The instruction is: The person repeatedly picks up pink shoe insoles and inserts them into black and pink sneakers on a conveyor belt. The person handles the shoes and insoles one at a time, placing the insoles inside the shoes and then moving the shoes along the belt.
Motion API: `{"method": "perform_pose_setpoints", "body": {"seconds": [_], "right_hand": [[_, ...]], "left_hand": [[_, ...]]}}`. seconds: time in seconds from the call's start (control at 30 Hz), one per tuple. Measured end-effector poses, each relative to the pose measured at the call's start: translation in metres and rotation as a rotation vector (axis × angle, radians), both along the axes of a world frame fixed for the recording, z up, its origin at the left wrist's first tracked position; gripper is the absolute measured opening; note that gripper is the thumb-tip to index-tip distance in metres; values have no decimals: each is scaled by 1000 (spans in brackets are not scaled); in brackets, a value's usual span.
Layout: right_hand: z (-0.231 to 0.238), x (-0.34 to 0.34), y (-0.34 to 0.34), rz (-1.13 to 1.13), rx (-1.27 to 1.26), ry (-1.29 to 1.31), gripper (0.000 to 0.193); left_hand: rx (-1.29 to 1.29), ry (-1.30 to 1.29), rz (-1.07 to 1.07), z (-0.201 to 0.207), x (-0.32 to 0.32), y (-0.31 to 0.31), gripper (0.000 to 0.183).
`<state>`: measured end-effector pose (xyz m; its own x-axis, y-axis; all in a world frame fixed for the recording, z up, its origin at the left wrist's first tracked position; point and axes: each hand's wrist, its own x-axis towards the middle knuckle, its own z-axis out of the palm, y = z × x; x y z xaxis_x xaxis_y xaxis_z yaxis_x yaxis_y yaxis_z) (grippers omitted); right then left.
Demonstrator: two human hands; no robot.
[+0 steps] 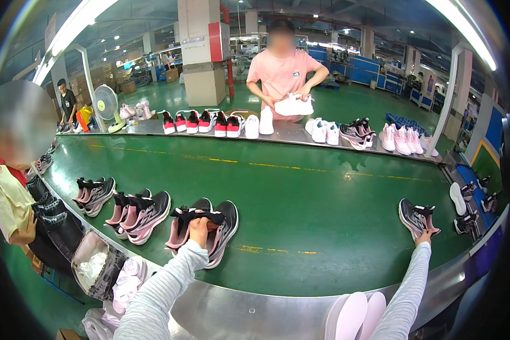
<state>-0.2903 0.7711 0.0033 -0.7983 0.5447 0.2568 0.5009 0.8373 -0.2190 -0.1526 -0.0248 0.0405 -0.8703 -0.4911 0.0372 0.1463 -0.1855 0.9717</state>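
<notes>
My left hand (198,231) is closed on the collar of a black and pink sneaker (179,229) at the left of the green belt. A matching dark sneaker (226,229) stands right against it. Far to the right, my right hand (423,237) grips the heel of another black and pink sneaker (411,218), its toe pointing away from me. More black and pink sneakers (147,218) stand in groups left of my left hand. Near my right forearm, pale pink insoles (351,317) lean at the metal edge of the bench.
The green belt (300,209) runs across, with a metal ledge (232,309) on my side. Red and white sneakers (207,122) line the far ledge, where a person in pink (280,73) holds a white shoe (293,105). A lined bin (96,266) stands lower left, beside another person.
</notes>
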Motion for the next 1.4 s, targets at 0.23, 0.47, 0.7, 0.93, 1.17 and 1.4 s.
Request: {"method": "perform_pose_setpoints", "body": {"seconds": [0.23, 0.47, 0.7, 0.93, 1.17, 1.4], "right_hand": [[27, 5, -56, -131, -43, -218, 49], [31, -11, -41, -45, -39, 1, 22], [53, -6, -131, 99, 88, -112, 22], [59, 25, -302, 940, 215, -491, 25], [203, 185, -464, 1251, -656, -541, 42], [258, 303, -391, 929, -309, -167, 38]], "left_hand": [[-97, -38, 80, 6, 5, 5, 19], [-667, -100, 201, -8, 1, 0, 20], [-760, -137, 261, 3, 9, 2, 21], [-1035, -115, 383, -9, -9, -7, 24], [-1072, -383, 208, 10, -8, -9, 31], [-885, 445, 516, 69, 95, -67, 8]]}}
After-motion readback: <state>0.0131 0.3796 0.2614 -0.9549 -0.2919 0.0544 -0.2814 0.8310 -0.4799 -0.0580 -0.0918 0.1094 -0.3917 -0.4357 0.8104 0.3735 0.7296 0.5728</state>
